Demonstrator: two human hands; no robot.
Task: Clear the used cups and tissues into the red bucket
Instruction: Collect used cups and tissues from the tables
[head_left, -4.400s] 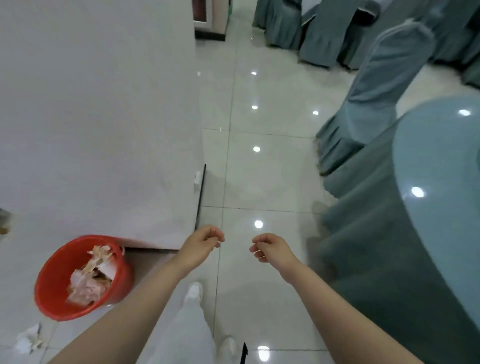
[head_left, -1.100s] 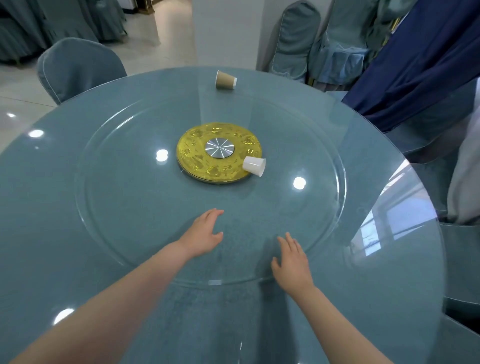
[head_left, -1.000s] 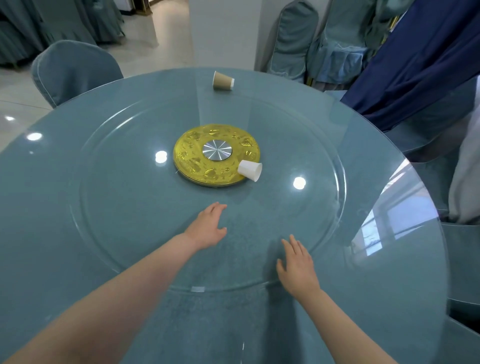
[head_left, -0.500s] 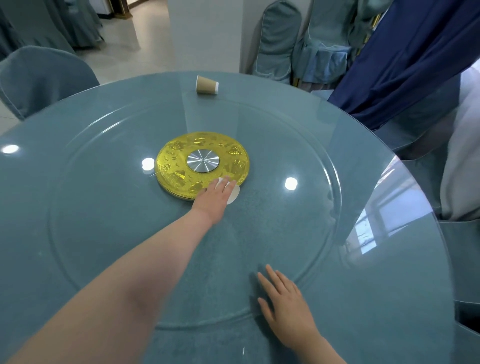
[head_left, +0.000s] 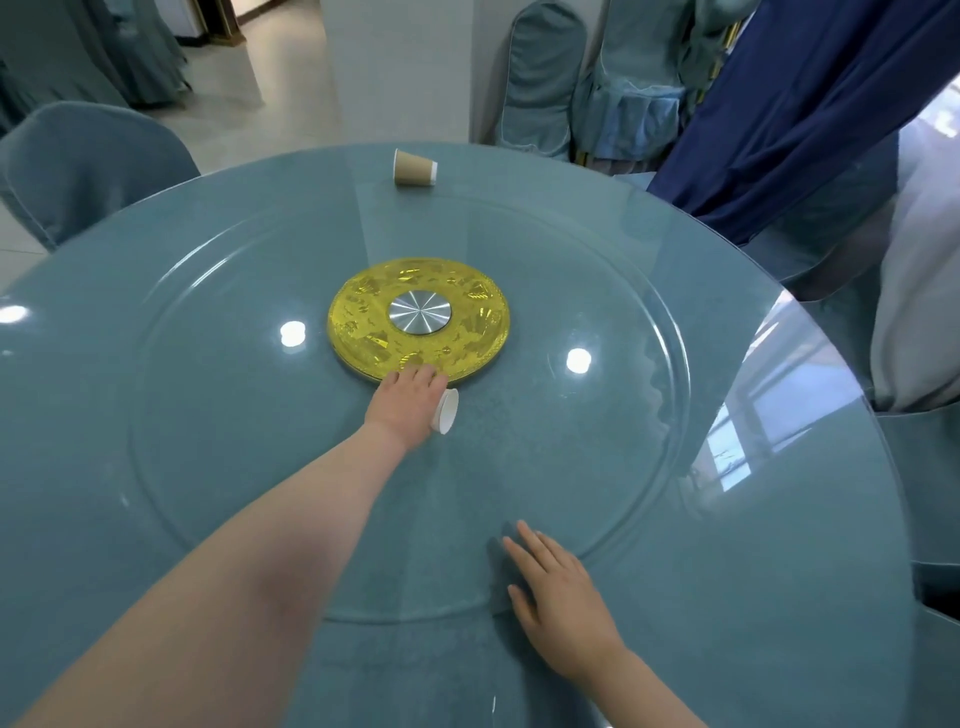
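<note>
A small white paper cup (head_left: 448, 418) lies on its side on the glass turntable, just in front of the gold centre disc (head_left: 418, 323). My left hand (head_left: 408, 404) is stretched out over it with fingers curled round the cup; only its rim end shows to the right of the hand. A brown paper cup (head_left: 414, 167) lies on its side at the far edge of the table. My right hand (head_left: 558, 592) rests flat, fingers straight, on the glass near the turntable's front rim. The red bucket is out of view.
The round table (head_left: 156, 519) has a teal cloth under glass and a large glass turntable (head_left: 597, 291). Covered chairs stand at the far left (head_left: 83, 161) and behind the table (head_left: 540, 78). A dark blue curtain (head_left: 810, 104) hangs at the right.
I turned from the red bucket on the floor to the table. My left hand reached forward to the white cup, closed on it and drew it slightly nearer. My right hand settled flat on the glass.
</note>
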